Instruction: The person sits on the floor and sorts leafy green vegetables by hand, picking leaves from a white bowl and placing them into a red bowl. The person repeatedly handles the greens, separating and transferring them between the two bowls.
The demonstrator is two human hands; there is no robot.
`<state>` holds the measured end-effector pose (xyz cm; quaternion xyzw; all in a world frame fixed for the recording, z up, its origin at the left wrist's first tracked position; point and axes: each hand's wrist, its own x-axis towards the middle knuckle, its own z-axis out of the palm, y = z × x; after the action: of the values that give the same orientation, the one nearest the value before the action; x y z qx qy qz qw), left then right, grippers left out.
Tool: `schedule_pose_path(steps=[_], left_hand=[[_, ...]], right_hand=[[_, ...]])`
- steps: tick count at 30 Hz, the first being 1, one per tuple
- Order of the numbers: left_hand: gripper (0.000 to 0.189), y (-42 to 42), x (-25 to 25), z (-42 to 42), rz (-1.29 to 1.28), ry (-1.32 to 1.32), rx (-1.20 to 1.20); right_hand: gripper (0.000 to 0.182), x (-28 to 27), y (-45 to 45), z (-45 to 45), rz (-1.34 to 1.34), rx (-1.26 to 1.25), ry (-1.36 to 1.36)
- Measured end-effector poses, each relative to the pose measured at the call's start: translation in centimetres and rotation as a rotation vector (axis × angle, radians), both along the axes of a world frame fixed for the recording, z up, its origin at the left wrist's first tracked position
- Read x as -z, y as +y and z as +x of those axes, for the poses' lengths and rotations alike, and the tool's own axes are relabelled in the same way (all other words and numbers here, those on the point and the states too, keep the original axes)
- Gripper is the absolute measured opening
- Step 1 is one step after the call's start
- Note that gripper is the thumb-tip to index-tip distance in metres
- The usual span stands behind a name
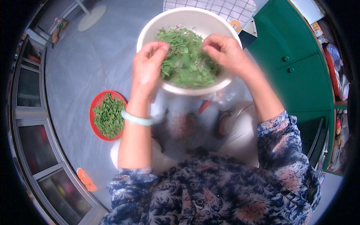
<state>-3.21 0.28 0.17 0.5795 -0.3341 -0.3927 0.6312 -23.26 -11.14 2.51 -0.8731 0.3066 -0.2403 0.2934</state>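
A large white plastic basin (146, 31) holds a heap of leafy green sprigs (188, 64) with thin reddish stems. Over the basin's left side, my left hand (147, 63) pinches thumb and forefinger together, with thin stems showing inside the curled fingers. A pale green bangle (137, 118) circles that wrist. My right hand (225, 52) is above the right part of the heap, fingers curled and thumb against forefinger, a fine stem at the tips. The lower part of the heap is blurred. On the floor to the left, a red plastic bowl (91, 112) contains short green leaves (108, 116).
Green cabinet doors (298, 59) with round knobs stand at the right. A checked cloth (208, 5) lies beyond the basin. Below it are a clear plastic bag (230, 94) and a red object (204, 107). Glazed frames (31, 90) line the left; an orange object (86, 179) lies nearby.
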Motion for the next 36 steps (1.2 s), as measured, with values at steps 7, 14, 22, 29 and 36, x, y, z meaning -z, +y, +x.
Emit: schedule_pose_path(steps=[7, 14, 22, 29, 36], left_hand=[[0.019, -0.2, 0.0, -0.9, 0.05, 0.002, 0.258], [0.02, 0.3, -0.2, -1.6, 0.136, -0.084, 0.486], [0.015, -0.2, 1.5, -2.0, 0.035, -0.144, 0.457], [0.015, 0.1, -0.4, -3.1, 0.141, -0.166, 0.321], [0.014, 0.3, 0.9, -3.8, -0.041, -0.573, 0.177]], right_hand=[[0.011, 0.0, 0.7, 0.2, -0.023, -0.193, -0.05], [0.011, -0.4, 1.8, 0.7, -0.119, -0.229, -0.017], [0.01, -0.6, 2.3, 0.7, -0.216, -0.248, 0.003], [0.007, -1.0, 2.8, 0.6, -0.321, -0.237, 0.031], [0.009, -1.9, 3.2, 0.4, -0.268, -0.269, 0.108]])
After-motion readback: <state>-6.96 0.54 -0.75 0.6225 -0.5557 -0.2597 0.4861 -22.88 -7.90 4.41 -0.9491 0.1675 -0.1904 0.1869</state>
